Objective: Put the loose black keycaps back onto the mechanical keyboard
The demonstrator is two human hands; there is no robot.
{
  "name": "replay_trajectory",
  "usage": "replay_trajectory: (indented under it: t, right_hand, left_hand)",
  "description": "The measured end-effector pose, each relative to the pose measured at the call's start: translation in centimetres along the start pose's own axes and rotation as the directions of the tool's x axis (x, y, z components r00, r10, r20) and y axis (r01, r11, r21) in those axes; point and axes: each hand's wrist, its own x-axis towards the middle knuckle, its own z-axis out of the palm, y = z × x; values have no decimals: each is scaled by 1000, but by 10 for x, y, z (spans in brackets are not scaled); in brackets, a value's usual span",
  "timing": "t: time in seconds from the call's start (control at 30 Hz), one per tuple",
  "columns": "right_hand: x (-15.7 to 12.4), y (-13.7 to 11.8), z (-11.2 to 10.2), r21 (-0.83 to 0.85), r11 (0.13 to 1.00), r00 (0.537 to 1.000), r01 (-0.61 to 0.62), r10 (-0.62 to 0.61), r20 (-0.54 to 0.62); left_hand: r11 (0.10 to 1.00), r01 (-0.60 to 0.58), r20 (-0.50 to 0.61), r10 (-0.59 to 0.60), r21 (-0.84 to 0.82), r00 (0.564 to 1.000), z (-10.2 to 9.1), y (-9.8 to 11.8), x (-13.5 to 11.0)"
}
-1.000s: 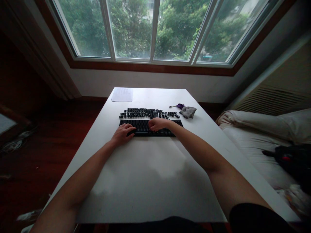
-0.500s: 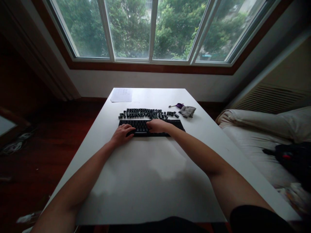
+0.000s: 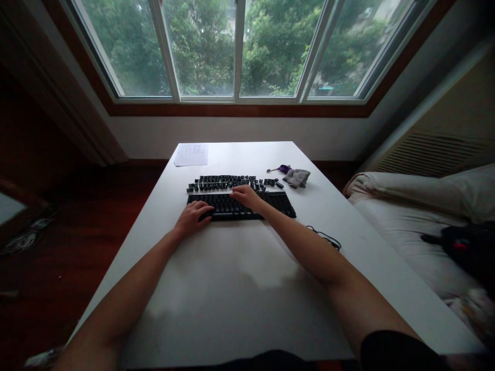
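A black keyboard (image 3: pixel 222 206) lies across the white table. My left hand (image 3: pixel 194 215) grips its near left corner, fingers over the keys and thumb along the front edge. Above the middle keys, near the far edge, my right hand (image 3: pixel 244 197) is closed in a pinch. Whatever may be between those fingertips is too small to make out. Just beyond the keyboard, several loose black keycaps (image 3: pixel 216 182) lie in rough rows. The right hand and forearm hide part of the keyboard.
A grey cloth (image 3: pixel 297 178) lies at the back right beside a purple-handled brush (image 3: pixel 284 169). Printed paper (image 3: pixel 192 154) rests at the far left of the table (image 3: pixel 232 288). A black cable (image 3: pixel 327 238) curls right of my forearm. A sofa (image 3: pixel 390 211) stands to the right.
My right hand has lifted slightly from the keys toward the keyboard's far edge. The left hand stays at the left corner. The view has shifted slightly, and the cable now shows.
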Motion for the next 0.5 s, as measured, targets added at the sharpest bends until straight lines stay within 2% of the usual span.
replay_trajectory:
  t: [0.1,0.2,0.37,0.43,0.5]
  right_hand:
    - [0,-2,22,364,929,997,-66,52,48]
    - [-1,1,39,492,862,992,-119,86,90]
    - [-1,14,53,438,888,990,-137,140,26]
    - [0,16,50,355,929,993,-106,119,-15]
    - [3,15,39,194,980,994,-54,71,-84]
  left_hand:
    - [1000,5,5,-5,3,1000,1,1,1]
    - [1000,14,5,-14,2,1000,1,1,1]
    - [1000,12,9,-12,7,1000,2,1,2]
    - [1000,11,14,-11,10,1000,1,1,2]
    - [1000,10,17,-10,11,1000,1,1,1]
